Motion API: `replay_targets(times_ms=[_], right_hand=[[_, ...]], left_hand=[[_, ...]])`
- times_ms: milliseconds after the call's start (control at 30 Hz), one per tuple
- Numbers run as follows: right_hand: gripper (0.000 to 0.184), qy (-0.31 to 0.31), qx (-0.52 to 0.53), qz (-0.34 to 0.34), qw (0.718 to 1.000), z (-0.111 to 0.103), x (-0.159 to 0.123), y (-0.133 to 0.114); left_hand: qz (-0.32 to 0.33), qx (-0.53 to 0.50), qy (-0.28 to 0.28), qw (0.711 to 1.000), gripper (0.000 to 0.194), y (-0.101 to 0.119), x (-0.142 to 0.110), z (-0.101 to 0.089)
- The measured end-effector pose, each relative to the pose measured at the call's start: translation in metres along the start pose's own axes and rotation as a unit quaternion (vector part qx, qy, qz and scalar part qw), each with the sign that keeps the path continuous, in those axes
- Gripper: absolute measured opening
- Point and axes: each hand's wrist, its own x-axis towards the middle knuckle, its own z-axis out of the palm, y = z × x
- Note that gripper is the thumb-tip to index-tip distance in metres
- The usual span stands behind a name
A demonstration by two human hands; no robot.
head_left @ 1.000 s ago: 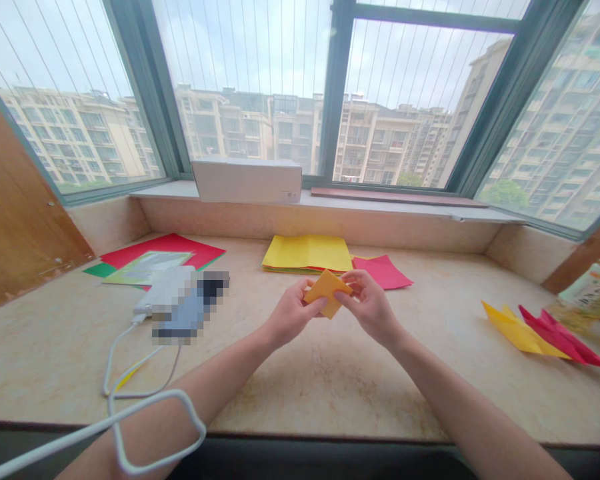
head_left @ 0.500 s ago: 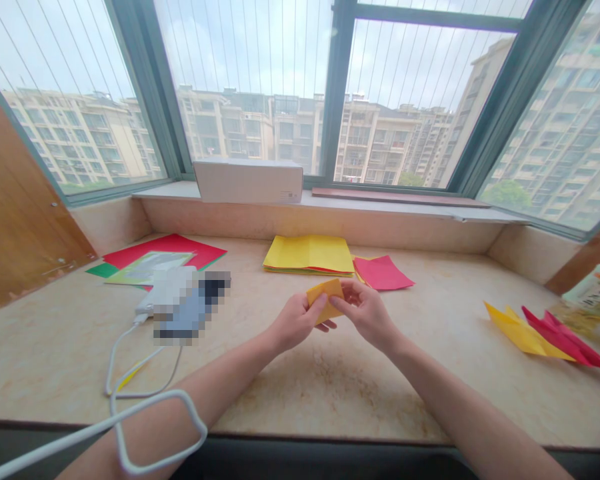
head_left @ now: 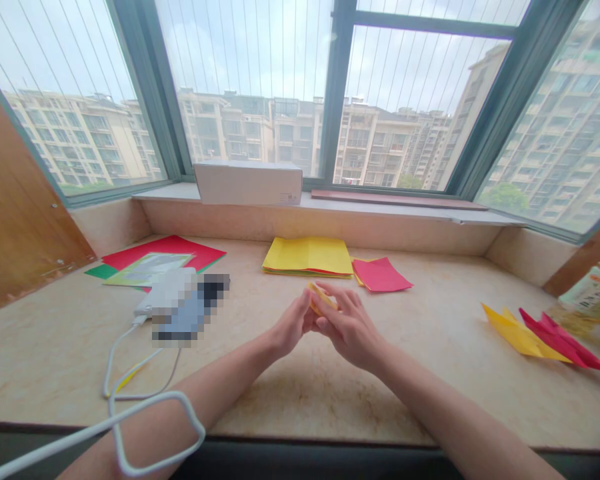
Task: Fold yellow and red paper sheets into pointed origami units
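Note:
A small folded piece of yellow paper (head_left: 323, 299) is held up between my two hands over the middle of the counter, mostly covered by fingers. My left hand (head_left: 297, 323) grips its left edge, thumb on the near side. My right hand (head_left: 349, 324) closes over the paper from the right, its fingers lying across it. Just beyond the hands lies a stack of yellow paper (head_left: 307, 256), with a red square sheet (head_left: 383, 274) to its right.
Folded yellow paper (head_left: 523, 337) and folded red paper (head_left: 567, 341) stand at the right by a labelled bottle (head_left: 593, 293). On the left are red sheets (head_left: 180, 249), a white power bank (head_left: 165, 290), a blurred phone (head_left: 193, 310) and a white cable (head_left: 155, 398). A white box (head_left: 247, 183) occupies the sill.
The yellow paper has tilted, so less of its face shows. My right hand has moved over it, its fingers now stretched across instead of pinching its right edge.

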Motion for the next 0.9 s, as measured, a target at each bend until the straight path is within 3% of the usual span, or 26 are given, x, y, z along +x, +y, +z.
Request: replay_targets(times_ms=[100, 200, 300, 400, 500, 600, 700, 900], right_hand=[[0.043, 0.002, 0.02, 0.016, 1.0, -0.001, 0.002, -0.001], [0.04, 0.042, 0.119, 0.054, 0.991, 0.0, 0.004, 0.0], [0.043, 0.091, 0.212, 0.133, 0.964, 0.002, 0.006, 0.001], [0.034, 0.114, 0.276, 0.199, 0.933, 0.0, 0.008, 0.004], [0.023, 0.077, 0.29, 0.219, 0.928, -0.006, 0.01, 0.01], [0.026, 0.06, 0.309, 0.256, 0.914, -0.01, 0.01, 0.018], [0.029, 0.09, 0.339, 0.297, 0.888, -0.011, 0.01, 0.023], [0.032, 0.062, 0.334, 0.287, 0.896, -0.016, 0.011, 0.021]], left_hand=[[0.02, 0.036, 0.029, 0.999, 0.059, 0.001, -0.001, 0.003], [0.03, 0.066, 0.057, 0.996, 0.058, 0.0, -0.001, 0.006], [0.014, 0.103, 0.047, 0.993, 0.061, 0.0, -0.001, 0.006], [-0.001, 0.203, 0.049, 0.978, 0.056, 0.004, 0.0, 0.004], [0.039, 0.273, 0.105, 0.955, 0.044, 0.011, 0.001, 0.0], [0.059, 0.301, 0.139, 0.942, 0.033, 0.015, 0.002, -0.002], [0.05, 0.306, 0.137, 0.941, 0.033, 0.015, 0.001, -0.001], [0.028, 0.286, 0.087, 0.954, 0.051, 0.015, -0.001, 0.0]])
